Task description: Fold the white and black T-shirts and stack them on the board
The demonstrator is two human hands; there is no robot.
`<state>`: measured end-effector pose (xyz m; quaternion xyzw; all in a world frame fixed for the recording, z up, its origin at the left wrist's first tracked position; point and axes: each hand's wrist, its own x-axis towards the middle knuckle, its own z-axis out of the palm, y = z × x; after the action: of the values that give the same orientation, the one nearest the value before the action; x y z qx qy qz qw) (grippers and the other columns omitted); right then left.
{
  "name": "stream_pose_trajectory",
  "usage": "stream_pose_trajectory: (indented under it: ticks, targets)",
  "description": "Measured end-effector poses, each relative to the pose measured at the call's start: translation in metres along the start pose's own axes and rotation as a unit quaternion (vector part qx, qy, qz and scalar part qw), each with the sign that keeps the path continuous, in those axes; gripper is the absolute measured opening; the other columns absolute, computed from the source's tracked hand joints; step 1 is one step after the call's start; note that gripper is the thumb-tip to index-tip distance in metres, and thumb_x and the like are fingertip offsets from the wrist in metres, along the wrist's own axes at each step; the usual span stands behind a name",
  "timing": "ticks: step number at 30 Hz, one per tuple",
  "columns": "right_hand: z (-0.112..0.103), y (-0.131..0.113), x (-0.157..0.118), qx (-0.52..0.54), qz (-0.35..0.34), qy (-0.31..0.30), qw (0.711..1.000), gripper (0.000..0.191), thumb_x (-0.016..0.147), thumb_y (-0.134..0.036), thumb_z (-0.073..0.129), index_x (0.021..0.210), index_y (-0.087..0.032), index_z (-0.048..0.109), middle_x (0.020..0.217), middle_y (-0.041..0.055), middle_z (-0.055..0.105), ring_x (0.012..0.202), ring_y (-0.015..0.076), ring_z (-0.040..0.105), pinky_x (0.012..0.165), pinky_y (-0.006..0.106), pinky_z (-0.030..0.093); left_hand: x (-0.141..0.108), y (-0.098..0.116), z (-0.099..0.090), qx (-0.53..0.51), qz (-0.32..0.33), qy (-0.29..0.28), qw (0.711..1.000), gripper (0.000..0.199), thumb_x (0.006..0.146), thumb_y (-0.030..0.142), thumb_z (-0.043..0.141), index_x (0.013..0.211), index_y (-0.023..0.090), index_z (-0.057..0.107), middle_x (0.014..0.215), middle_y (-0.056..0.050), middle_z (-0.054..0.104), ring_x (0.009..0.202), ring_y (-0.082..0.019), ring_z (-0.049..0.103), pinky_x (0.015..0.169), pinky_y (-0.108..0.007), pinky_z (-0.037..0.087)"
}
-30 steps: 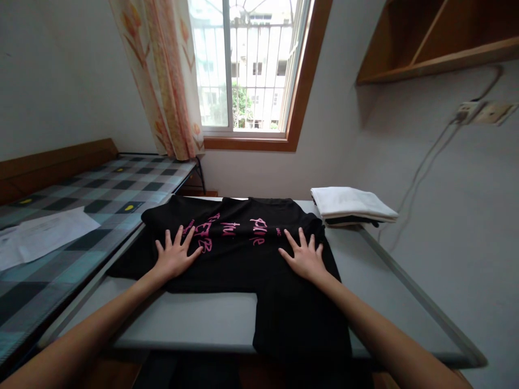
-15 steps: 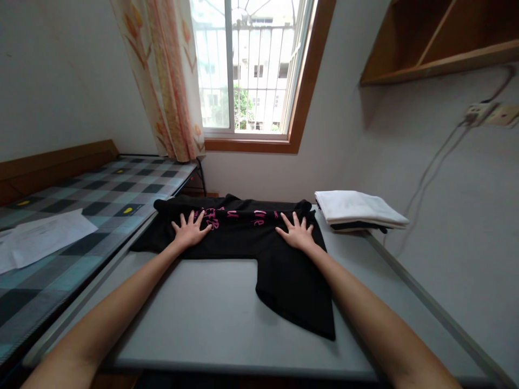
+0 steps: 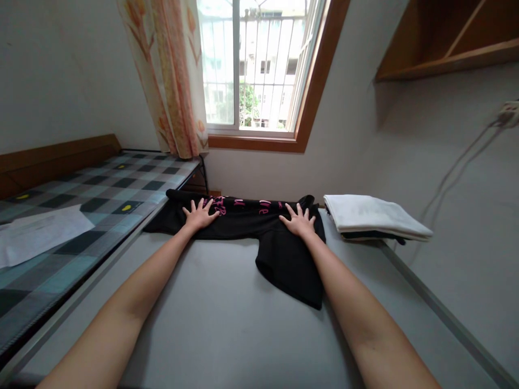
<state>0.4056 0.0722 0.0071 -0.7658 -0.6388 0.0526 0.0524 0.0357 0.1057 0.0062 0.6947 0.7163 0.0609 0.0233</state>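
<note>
One desk bore one black garment, one left hand and one right hand, making two hands on the cloth. On the desk's far right lay one folded stack, its pieces uncountable. Left of the desk stood one bed; beyond the desk, one window and one curtain.
</note>
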Motion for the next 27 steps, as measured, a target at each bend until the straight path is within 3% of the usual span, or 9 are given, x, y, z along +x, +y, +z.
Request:
stream_pose_trajectory:
  ticks: [10, 16, 22, 27]
  targets:
    - [-0.001, -0.001, 0.030, 0.008, 0.011, -0.005, 1.000, 0.074, 0.087, -0.072, 0.025, 0.152, -0.039, 0.016, 0.161, 0.0045, 0.010, 0.144, 0.0398, 0.007, 0.109, 0.064, 0.012, 0.036, 0.004, 0.006, -0.023, 0.001, 0.001, 1.000, 0.080, 0.080, 0.077, 0.028, 0.150, 0.037, 0.026, 0.160, -0.002, 0.018, 0.144, -0.043, 0.005, 0.104, -0.075, 0.008]
    - [0.002, -0.001, 0.043, 0.009, 0.018, 0.026, 0.999, 0.081, 0.086, -0.073, 0.026, 0.154, -0.032, 0.006, 0.161, 0.0092, 0.006, 0.145, 0.0368, 0.004, 0.110, 0.063, 0.013, 0.051, 0.006, 0.008, -0.025, 0.010, -0.001, 1.000, 0.083, 0.080, 0.077, 0.028, 0.152, 0.035, 0.021, 0.160, -0.004, 0.017, 0.145, -0.041, 0.005, 0.105, -0.074, 0.007]
    - [0.004, 0.000, 0.045, -0.001, 0.012, 0.026, 1.000, 0.078, 0.088, -0.071, 0.025, 0.153, -0.028, 0.021, 0.160, 0.0108, 0.015, 0.145, 0.0345, 0.010, 0.113, 0.056, 0.010, 0.050, 0.007, 0.009, -0.016, 0.000, 0.021, 1.000, 0.083, 0.082, 0.074, 0.027, 0.152, 0.030, 0.021, 0.160, -0.005, 0.015, 0.145, -0.040, 0.005, 0.109, -0.069, 0.009]
    - [0.004, 0.001, 0.041, -0.022, -0.005, -0.002, 1.000, 0.070, 0.091, -0.065, 0.021, 0.151, -0.028, 0.029, 0.159, 0.0082, 0.020, 0.145, 0.0318, 0.012, 0.114, 0.053, 0.008, 0.040, 0.009, 0.007, 0.000, -0.028, 0.037, 0.999, 0.079, 0.084, 0.073, 0.023, 0.147, 0.028, 0.037, 0.157, -0.008, 0.025, 0.145, -0.039, 0.009, 0.110, -0.068, 0.005]
